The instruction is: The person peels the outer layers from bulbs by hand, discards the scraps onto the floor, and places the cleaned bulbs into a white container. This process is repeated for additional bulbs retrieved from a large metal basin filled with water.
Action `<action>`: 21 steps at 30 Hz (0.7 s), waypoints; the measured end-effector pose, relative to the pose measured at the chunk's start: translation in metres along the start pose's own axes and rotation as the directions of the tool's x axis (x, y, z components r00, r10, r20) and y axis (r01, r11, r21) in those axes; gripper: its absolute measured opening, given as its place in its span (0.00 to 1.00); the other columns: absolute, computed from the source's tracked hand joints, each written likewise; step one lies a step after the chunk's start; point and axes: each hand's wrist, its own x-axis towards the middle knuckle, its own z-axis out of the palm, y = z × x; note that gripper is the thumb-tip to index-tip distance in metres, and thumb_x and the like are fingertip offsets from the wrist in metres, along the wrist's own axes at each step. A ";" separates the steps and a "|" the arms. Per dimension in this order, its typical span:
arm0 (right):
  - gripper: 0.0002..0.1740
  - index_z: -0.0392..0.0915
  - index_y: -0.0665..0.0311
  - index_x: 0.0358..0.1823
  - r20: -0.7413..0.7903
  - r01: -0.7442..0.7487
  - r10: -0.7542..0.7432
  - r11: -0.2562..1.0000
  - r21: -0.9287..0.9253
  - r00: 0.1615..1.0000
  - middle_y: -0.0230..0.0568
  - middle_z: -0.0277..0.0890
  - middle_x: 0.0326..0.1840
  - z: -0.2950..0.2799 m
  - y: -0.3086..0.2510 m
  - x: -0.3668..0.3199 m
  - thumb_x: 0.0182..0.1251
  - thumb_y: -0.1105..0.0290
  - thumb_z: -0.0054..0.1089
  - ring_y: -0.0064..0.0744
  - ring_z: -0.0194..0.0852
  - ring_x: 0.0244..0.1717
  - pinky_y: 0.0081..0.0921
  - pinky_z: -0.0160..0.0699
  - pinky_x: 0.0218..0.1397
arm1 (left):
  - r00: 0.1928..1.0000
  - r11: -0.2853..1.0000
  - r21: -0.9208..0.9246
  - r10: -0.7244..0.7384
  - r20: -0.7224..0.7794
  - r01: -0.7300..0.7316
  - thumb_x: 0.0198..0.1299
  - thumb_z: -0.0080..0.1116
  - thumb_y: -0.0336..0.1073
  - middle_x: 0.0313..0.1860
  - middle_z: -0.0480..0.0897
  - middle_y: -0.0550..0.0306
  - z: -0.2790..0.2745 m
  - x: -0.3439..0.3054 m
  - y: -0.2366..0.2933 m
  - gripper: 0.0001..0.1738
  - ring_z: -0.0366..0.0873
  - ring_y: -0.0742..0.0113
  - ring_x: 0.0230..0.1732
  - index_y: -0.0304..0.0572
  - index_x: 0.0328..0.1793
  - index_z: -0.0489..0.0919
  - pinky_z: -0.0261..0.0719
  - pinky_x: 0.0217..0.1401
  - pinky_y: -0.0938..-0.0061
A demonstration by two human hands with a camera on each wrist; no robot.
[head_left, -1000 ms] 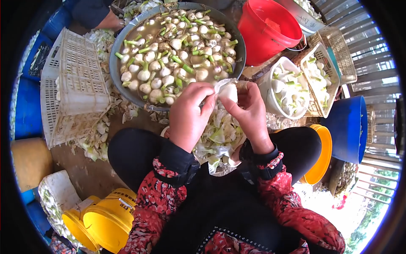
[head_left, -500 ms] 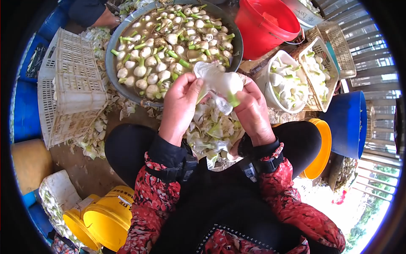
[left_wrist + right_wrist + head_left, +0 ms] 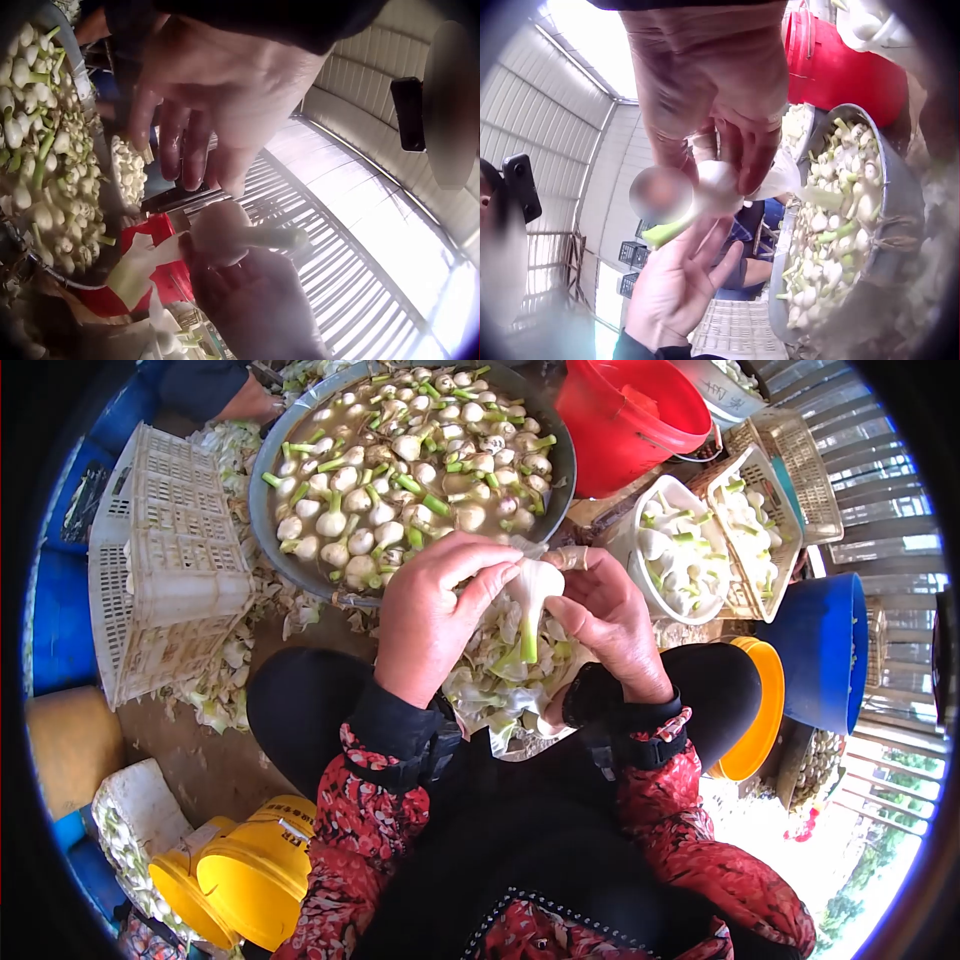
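Note:
A white garlic bulb (image 3: pixel 537 582) with a short green stem is between the two hands, its stem towards the person's lap. The right hand (image 3: pixel 612 615) grips the bulb; in the right wrist view its fingers curl around it. Close by on the other side is the left hand (image 3: pixel 435 610), thumb and forefinger near the bulb's edge. The left wrist view shows the left fingers (image 3: pixel 172 139) fairly straight, just above the bulb. Loose pale skin (image 3: pixel 142 266) hangs off the bulb's far side. Below the hands lies a heap of peeled garlic skins (image 3: pixel 500 685).
A big grey tub (image 3: pixel 262 510) of unpeeled bulbs in murky water stands in front. To its right are a red bucket (image 3: pixel 600 450), a white bucket (image 3: pixel 650 585) and a crate (image 3: pixel 740 600) of peeled garlic. A white plastic crate (image 3: pixel 190 560) stands at left, near yellow buckets (image 3: pixel 262 880).
The hands were farther apart, with a large flap of skin stretched between them. Now the left hand is back at the bulb, whose stem has swung towards the lap.

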 end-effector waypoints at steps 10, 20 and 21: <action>0.22 0.71 0.59 0.71 -0.181 -0.023 0.103 0.917 0.398 0.978 0.29 0.80 0.56 0.005 0.018 0.004 0.82 0.62 0.55 0.20 0.76 0.52 0.21 0.76 0.51 | 0.922 0.719 -0.602 -0.378 0.082 0.348 0.73 0.63 0.36 0.41 0.87 0.58 0.023 -0.007 -0.002 0.13 0.83 0.71 0.44 0.32 0.55 0.82 0.81 0.46 0.73; 0.22 0.71 0.62 0.64 -0.459 0.212 0.172 0.712 0.670 0.872 0.37 0.81 0.50 -0.054 0.036 0.011 0.84 0.53 0.49 0.27 0.76 0.42 0.24 0.76 0.45 | 0.890 0.989 0.123 -0.133 0.436 0.087 0.66 0.65 0.33 0.42 0.88 0.50 0.013 -0.022 -0.015 0.09 0.86 0.57 0.42 0.39 0.50 0.86 0.81 0.47 0.68; 0.23 0.70 0.63 0.65 -0.580 0.323 0.157 0.701 0.636 0.800 0.39 0.80 0.52 -0.060 0.026 0.014 0.84 0.52 0.49 0.28 0.77 0.44 0.25 0.77 0.46 | 0.852 0.983 0.166 -0.152 0.501 0.078 0.65 0.66 0.35 0.42 0.87 0.48 0.013 -0.025 -0.016 0.10 0.86 0.52 0.43 0.40 0.49 0.87 0.81 0.47 0.65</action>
